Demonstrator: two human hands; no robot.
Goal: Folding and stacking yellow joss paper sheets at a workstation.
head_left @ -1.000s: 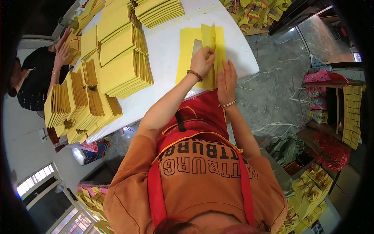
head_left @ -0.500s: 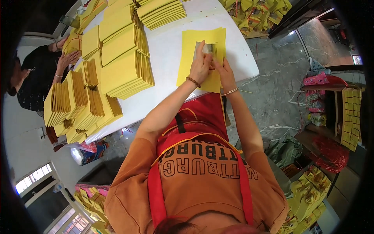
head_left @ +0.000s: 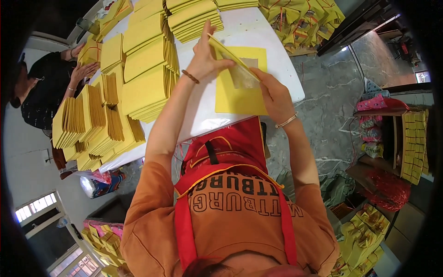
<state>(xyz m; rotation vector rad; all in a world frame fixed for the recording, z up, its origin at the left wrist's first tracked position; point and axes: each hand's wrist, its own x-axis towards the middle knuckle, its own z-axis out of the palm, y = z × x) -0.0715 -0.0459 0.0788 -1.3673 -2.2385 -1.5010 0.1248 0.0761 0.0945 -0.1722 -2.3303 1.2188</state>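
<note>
Over the white table, my two hands hold a yellow paper sheet (head_left: 230,54) tilted up, its edge toward me. My left hand (head_left: 203,57) has its far edge between the thumb and the raised fingers. At the near right corner my right hand (head_left: 276,94) pinches the sheet between thumb and fingers. A shiny greyish patch (head_left: 243,78) shows on the face of the raised sheet. Beneath it, another yellow sheet (head_left: 240,102) lies flat near the table's front edge, with a grey-silver rectangle (head_left: 252,62) on it, partly covered.
Neat stacks of folded yellow paper (head_left: 145,90) fill the white table's (head_left: 286,76) left side. Across it, a person in black (head_left: 48,90) handles a yellow bundle (head_left: 90,51). Yellow bundles (head_left: 300,21) are heaped beyond the far edge. Shelves with pink packages (head_left: 371,105) stand at right.
The top sheet has been lifted and tilted off the sheet below. My left hand has moved left to its far edge; my right hand has come to its near corner.
</note>
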